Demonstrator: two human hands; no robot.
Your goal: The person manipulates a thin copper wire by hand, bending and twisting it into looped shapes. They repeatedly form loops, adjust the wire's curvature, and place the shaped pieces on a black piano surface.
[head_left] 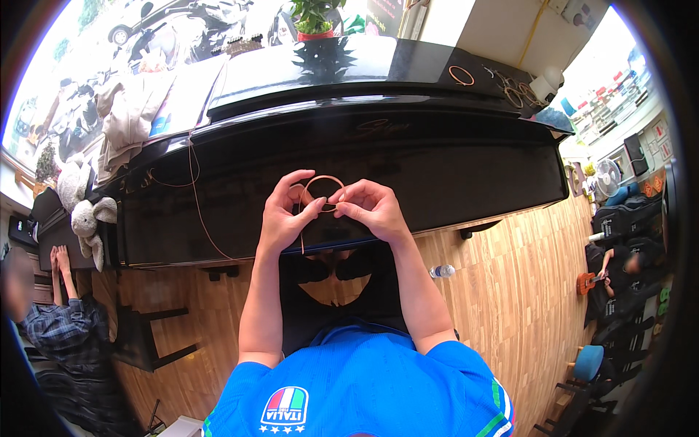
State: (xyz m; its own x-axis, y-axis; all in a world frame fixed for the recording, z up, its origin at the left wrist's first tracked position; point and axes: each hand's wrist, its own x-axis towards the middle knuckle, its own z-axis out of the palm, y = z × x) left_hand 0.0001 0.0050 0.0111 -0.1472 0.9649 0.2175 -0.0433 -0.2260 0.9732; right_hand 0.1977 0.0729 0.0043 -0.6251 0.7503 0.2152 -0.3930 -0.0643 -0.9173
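A thin copper-coloured cord (325, 176), bent into a ring, is held up between my two hands in front of the black piano. Whether it is wire or soft cord, I cannot tell. My left hand (289, 211) pinches the ring's left side, and one end hangs below its fingers. On the opposite side, my right hand (373, 207) grips the ring between thumb and fingers, close to the left thumb. Another thin cord (198, 200) trails down the piano front, left of my hands.
On the shiny black piano (473, 156) lie a coiled orange ring (461, 76) and other coils (518, 93). A potted plant (314, 25), folded cloth (124, 116) and plush rabbit (91, 218) stand around it. A plastic bottle (442, 272) is on the floor. People sit at both sides.
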